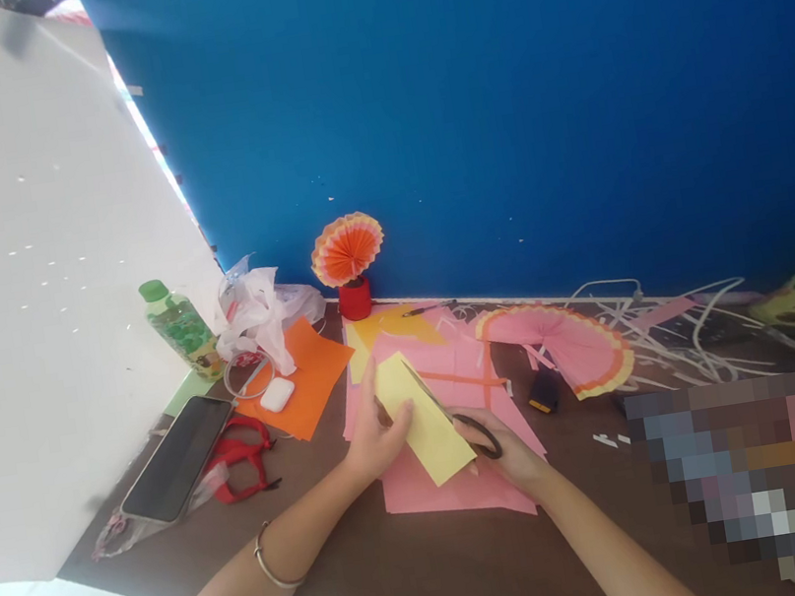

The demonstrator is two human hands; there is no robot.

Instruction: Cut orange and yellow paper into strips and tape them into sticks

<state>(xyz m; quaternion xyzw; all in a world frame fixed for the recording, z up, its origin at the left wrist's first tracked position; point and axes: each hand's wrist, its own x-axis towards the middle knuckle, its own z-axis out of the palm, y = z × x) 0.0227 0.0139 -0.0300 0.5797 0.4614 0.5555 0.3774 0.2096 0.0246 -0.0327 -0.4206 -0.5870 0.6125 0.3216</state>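
A sheet of yellow paper [429, 433], seemingly folded, is pinched in my left hand [379, 425], thumb on top. My right hand [507, 456] grips black-handled scissors [479, 433]. Their blades lie along the right edge of the yellow paper; I cannot tell whether they are apart. Beneath both hands are sheets of pink paper [463, 492] on the dark brown table [381, 589]. More yellow paper [398, 326] and a pen [429, 309] lie behind. A pleated pink paper fan [561, 343] with an orange and yellow rim spreads to the right.
Left: a phone [177, 460], red straps [242, 458], a white earphone case [277, 394], orange paper [312, 376], a bottle [182, 328] and a plastic bag [257, 309]. An orange fan [348, 251] stands on a red base [355, 298] by the blue wall. Paper strips [650, 340] lie right.
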